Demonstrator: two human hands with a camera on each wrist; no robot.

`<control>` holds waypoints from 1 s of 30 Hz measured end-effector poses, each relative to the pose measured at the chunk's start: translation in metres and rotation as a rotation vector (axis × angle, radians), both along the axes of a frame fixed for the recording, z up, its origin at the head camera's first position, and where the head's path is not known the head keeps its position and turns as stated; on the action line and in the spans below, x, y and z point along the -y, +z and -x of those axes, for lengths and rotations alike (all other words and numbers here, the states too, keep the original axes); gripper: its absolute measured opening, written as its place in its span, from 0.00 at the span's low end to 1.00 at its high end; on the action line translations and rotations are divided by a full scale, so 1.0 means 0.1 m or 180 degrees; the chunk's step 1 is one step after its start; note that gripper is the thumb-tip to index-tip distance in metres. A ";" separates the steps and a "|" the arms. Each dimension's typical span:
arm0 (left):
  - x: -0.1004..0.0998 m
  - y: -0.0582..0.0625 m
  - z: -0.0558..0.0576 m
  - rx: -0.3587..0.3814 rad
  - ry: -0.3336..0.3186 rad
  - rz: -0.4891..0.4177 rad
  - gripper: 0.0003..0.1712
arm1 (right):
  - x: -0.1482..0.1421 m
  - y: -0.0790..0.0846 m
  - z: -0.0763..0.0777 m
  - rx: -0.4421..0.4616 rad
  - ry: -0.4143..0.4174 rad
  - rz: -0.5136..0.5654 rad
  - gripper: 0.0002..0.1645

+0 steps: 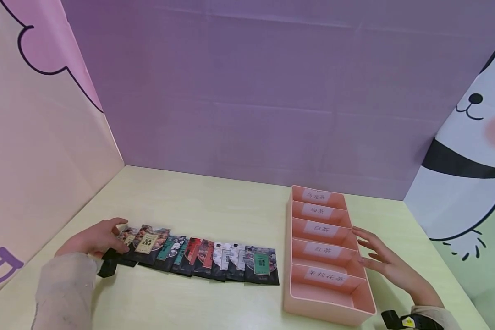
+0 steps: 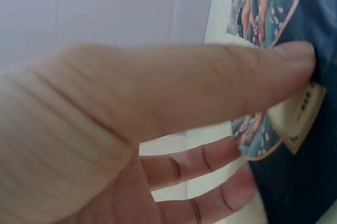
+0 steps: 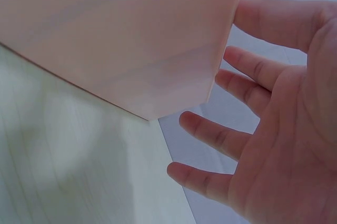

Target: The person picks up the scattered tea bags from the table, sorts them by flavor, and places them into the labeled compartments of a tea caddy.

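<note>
The left hand (image 1: 91,237) reaches over the leftmost packet (image 1: 129,234), which lies at the left end of an overlapping row of dark packets (image 1: 261,266) on the table (image 1: 181,302), toward its left edge. Its thumb and fingers stand apart: the thumb lies on the packet's printed face by a cream label, and two other fingertips meet its side edge in the left wrist view. The next packet also bears a cream label; green, red and pale labels follow toward the row's right end, where a green-labelled packet lies just beside the pink box (image 1: 323,317)

The box stands nearer the table's right edge, its far end near the back edge, with five compartments, each with a white label (image 1: 326,276) in Chinese characters. The right hand (image 1: 389,270) is at the box's right wall, fingers spread and fairly straight, some fingertips touching the rim, nothing clamped. A purple backdrop (image 1: 247,91) rises behind the table's back edge, and a panda picture (image 1: 474,192) beyond its right edge
</note>
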State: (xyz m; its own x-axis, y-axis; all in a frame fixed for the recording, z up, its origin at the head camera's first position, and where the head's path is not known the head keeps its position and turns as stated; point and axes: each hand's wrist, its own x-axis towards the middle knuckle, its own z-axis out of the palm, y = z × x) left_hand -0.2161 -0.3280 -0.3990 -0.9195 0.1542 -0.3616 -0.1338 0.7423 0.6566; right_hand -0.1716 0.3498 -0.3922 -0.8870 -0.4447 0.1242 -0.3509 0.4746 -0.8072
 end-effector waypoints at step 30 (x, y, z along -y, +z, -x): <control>0.18 0.07 -0.05 -0.1262 0.0231 0.0252 0.27 | 0.01 -0.01 0.02 0.0045 0.0089 0.0102 0.38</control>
State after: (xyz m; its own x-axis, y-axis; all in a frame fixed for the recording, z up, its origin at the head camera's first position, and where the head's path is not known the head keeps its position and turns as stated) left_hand -0.2106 -0.3459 -0.3925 -0.9975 0.0697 0.0148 0.0643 0.7906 0.6090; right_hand -0.1733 0.3487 -0.3932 -0.8762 -0.4652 0.1263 -0.3520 0.4385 -0.8269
